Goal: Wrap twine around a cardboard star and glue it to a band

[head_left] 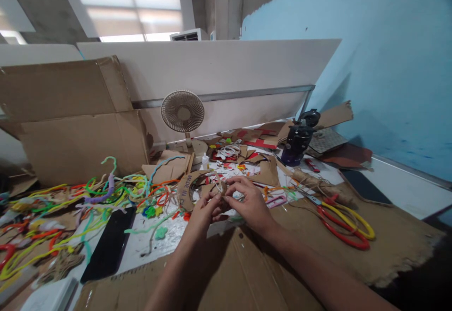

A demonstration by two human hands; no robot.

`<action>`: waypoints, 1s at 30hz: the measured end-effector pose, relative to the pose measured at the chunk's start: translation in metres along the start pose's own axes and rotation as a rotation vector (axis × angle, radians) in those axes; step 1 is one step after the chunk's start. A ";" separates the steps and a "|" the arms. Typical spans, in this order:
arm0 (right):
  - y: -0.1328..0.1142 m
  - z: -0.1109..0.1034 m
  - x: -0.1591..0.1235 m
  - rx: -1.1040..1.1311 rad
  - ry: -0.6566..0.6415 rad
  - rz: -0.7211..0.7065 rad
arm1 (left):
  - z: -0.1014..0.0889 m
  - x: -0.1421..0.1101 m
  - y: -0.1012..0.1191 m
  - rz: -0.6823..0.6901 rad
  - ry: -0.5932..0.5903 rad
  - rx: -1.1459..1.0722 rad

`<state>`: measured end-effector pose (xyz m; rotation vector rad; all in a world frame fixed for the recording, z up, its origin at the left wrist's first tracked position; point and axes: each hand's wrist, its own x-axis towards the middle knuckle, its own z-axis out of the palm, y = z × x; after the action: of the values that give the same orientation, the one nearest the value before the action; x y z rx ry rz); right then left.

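My left hand (209, 207) is closed on a curved cardboard ring (186, 193) printed "MADE IN C…". The ring's right side is hidden behind my fingers. Close beside it, my right hand (247, 200) pinches at the same spot, its thumb and index finger together. Between the fingertips of both hands shows a small tan piece (221, 187), which looks like twine or cardboard; which one I cannot tell. Both forearms reach over a flat cardboard sheet (243, 273).
Scissors (339, 217) with red and yellow handles lie at right, by a twine roll (321, 186). A dark bottle (298, 141) and small fan (182, 113) stand behind. A black phone (109, 245) and coloured pipe cleaners (106, 191) lie at left.
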<state>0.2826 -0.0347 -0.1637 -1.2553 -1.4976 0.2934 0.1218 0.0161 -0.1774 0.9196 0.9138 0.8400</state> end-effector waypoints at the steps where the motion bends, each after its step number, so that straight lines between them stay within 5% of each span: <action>1: 0.000 0.000 0.000 -0.002 -0.002 0.000 | 0.001 -0.002 0.003 -0.001 -0.001 0.011; 10: 0.001 0.001 0.000 0.002 -0.020 -0.014 | 0.008 -0.019 0.018 0.079 -0.022 0.082; 20: 0.008 -0.011 -0.002 0.008 0.055 -0.069 | -0.004 -0.003 0.002 0.158 0.023 0.069; 30: 0.011 -0.016 -0.003 -0.009 -0.019 -0.003 | 0.003 -0.020 0.018 0.150 0.018 0.060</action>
<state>0.3013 -0.0392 -0.1682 -1.2606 -1.5179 0.2975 0.1131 0.0044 -0.1544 1.0442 0.8980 0.9545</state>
